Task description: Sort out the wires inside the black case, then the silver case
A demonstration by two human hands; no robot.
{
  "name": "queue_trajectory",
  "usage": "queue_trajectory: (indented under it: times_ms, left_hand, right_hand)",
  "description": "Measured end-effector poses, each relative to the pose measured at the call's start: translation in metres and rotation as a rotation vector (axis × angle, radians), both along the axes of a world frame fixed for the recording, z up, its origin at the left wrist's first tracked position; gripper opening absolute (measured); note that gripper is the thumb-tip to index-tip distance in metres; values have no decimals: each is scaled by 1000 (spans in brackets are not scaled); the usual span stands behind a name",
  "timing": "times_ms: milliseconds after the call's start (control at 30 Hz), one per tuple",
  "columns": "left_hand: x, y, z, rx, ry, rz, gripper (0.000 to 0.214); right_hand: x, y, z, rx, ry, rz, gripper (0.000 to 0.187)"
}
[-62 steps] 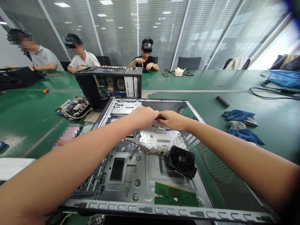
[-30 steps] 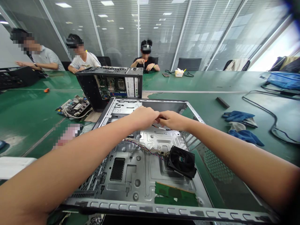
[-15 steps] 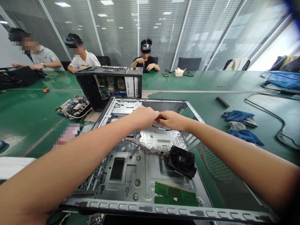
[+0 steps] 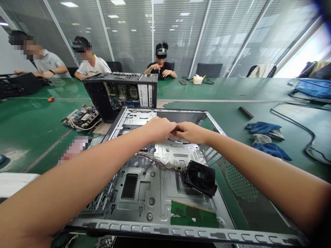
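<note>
My left hand (image 4: 161,130) and my right hand (image 4: 190,132) meet above the far half of an open computer case (image 4: 144,226), both closed with fingertips together. What they pinch is hidden behind the fingers. Thin red, black and white wires (image 4: 176,141) show just under the right hand. Below, a twisted cable bundle (image 4: 165,164) runs across the metal floor of the case towards a black cooling fan (image 4: 200,175), which lies tilted. Green memory modules (image 4: 193,213) rest near the case's front edge.
Behind stands another black computer case (image 4: 98,93), with a loose motherboard (image 4: 84,117) at its left. Blue-grey gloves (image 4: 269,137), a small dark block (image 4: 245,112) and a black cable (image 4: 297,119) lie on the right of the green table (image 4: 224,91). Three people sit across it.
My hands keep the same position and grip. The case, fan and memory modules have not visibly moved. At the far left, a co-worker's hand has shifted slightly.
</note>
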State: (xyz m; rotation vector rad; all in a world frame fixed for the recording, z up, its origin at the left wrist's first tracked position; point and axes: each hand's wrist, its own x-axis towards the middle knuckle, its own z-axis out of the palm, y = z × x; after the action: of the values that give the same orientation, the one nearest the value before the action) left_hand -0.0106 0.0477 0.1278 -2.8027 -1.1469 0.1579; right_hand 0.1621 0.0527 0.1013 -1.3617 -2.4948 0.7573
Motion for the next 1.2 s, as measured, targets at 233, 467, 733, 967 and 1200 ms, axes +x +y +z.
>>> queue_trajectory:
  times_ms: [233, 467, 733, 967, 1200]
  left_hand:
    - [-1, 1, -1, 1, -4, -2, 31]
    - [-1, 2, -1, -2, -4, -7, 32]
    - [-1, 0, 0, 3, -7, -16, 30]
    - [-2, 1, -1, 14, -14, -23, 29]
    - [-1, 1, -1, 13, -8, -23, 29]
  right_hand:
    - [-1, 0, 0, 8, -9, -7, 22]
    - [0, -1, 2, 2, -6, 3, 24]
    - [0, -1, 1, 15, -10, 7, 23]
    - [1, 0, 0, 0, 12, 11, 20]
    - [0, -2, 3, -1, -5, -1, 20]
